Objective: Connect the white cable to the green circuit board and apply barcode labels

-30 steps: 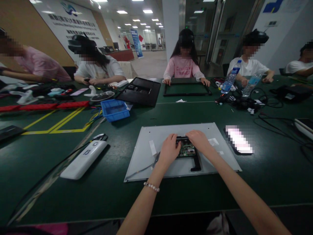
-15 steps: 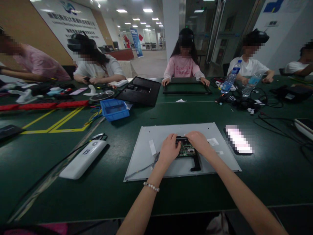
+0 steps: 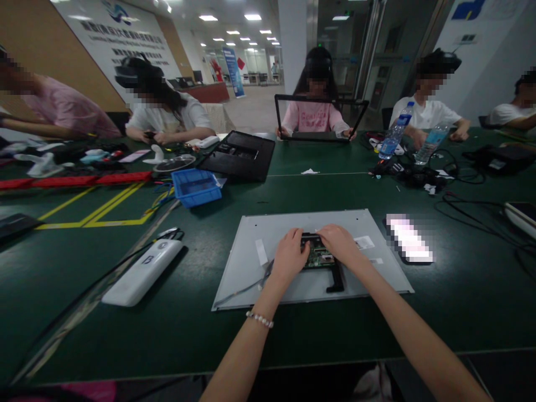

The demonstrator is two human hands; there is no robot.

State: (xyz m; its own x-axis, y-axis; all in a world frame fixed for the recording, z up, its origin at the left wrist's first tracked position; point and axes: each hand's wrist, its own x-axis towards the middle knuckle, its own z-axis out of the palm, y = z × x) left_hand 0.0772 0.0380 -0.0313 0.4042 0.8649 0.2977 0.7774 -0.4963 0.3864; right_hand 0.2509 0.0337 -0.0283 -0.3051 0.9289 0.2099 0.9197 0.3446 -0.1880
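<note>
A grey metal panel lies flat on the green table in front of me. At its middle sits a small green circuit board with a black bracket running down from it. My left hand rests on the board's left edge with its fingers curled over it. On the board's right and top edge lies my right hand, its fingers bent onto the board. Both hands press or grip the board; a thin grey cable trails from under my left hand to the panel's lower left.
A white power bank with a cable lies to the left, a phone to the right, a blue tray behind. Across the table a person holds up a black monitor frame. Other people, water bottles and tangled cables line the far edge.
My hands have stayed on the circuit board. The person opposite has lifted the black monitor frame from flat on the table to upright.
</note>
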